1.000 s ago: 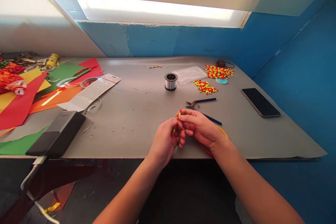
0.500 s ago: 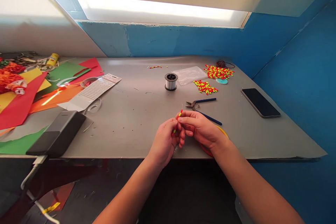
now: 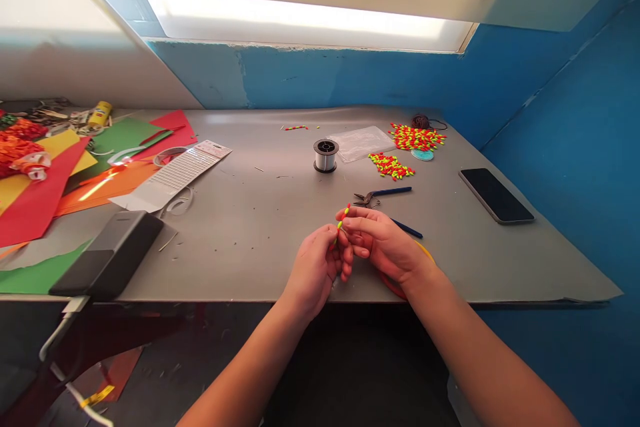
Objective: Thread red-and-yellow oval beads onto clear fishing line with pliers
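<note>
Head view: A person's left hand [image 3: 313, 267], just below the centre of the frame, pinches a strand of red and yellow-green beads [image 3: 340, 224] between thumb and forefinger, the other fingers curled loosely beneath. The strand tilts up and to the right out of that pinch, its lower end mostly hidden by the fingers. The right hand [image 3: 383, 240] faces it, half-curled, with thumb and forefinger at the upper beads; whether those 2 fingertips grip the strand or only steady it cannot be told.

Around the right wrist, a yellow and red band [image 3: 424, 250] shows in part on the grey tabletop [image 3: 240, 213]. Just above the right hand lie pliers with blue handles [image 3: 373, 197], spread wide, 1 handle partly covered by the hand. Farther up, near the centre of the frame, a black-rimmed spool [image 3: 326, 160] stands upright beside a clear plastic bag [image 3: 365, 142]. To the right of the bag sit 2 heaps of loose beads, a smaller pile [image 3: 390, 165] and a larger pile [image 3: 417, 137], with a round teal piece [image 3: 423, 155] next to them. A phone [image 3: 497, 195] lies dark-screened at the right of the frame.

Upper centre, a short row of beads [image 3: 297, 127] rests near the wall. At left, a white card [image 3: 173, 177] overlaps coloured sheets, and a dark rectangular device [image 3: 110, 253] sits at the table's front edge, a white cable [image 3: 50, 343] hanging below.
</note>
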A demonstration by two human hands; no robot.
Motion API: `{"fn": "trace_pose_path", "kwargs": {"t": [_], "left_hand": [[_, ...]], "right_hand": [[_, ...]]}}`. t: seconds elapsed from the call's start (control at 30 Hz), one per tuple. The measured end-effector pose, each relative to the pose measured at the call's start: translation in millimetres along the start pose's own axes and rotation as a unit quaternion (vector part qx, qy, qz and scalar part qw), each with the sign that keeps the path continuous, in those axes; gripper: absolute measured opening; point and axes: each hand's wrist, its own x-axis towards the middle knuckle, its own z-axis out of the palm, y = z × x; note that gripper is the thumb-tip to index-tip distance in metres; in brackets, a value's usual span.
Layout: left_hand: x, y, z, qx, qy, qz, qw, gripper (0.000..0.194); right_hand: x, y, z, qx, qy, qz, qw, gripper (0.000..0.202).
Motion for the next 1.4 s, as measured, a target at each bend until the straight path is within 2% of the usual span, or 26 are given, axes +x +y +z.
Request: {"fn": "trace_pose_path", "kwargs": {"t": [0.13,0.27,0.67,0.87,1.13,1.4], "left_hand": [[2.3,-0.8,0.3,-0.003,-0.003,0.008,1.0,0.028],[2.9,-1.6,0.3,-0.005,-0.006,0.011,1.0,0.028],[2.2,-2.3,-0.3,-0.007,-0.003,0.01,1.0,0.028],[0.7,-0.7,-1.1,-0.003,-0.001,0.003,1.0,0.029],[2.5,-3.1,-1.1,-0.009,-0.003,0.013,1.0,0.026],[2.9,-3.1,-1.5,-0.009,-0.007,0.016,1.0,0.026]], "right_hand": [[-1.2,1.4,0.1,-0.018,-0.034,0.016,0.999,0.017],[-1.2,1.4,0.5,-0.027,-0.044,0.015,0.999,0.014],[-0.9,1.2,1.1,-0.007,-0.015,0.011,1.0,0.022],[0.9,2.4,-2.5,0.013,0.013,-0.015,1.0,0.021],[-1.7,2.2,-0.7,-0.019,-0.03,0.007,0.999,0.013],[-2.5,0.6,1.3,-0.038,-0.034,0.005,0.999,0.013]]}}
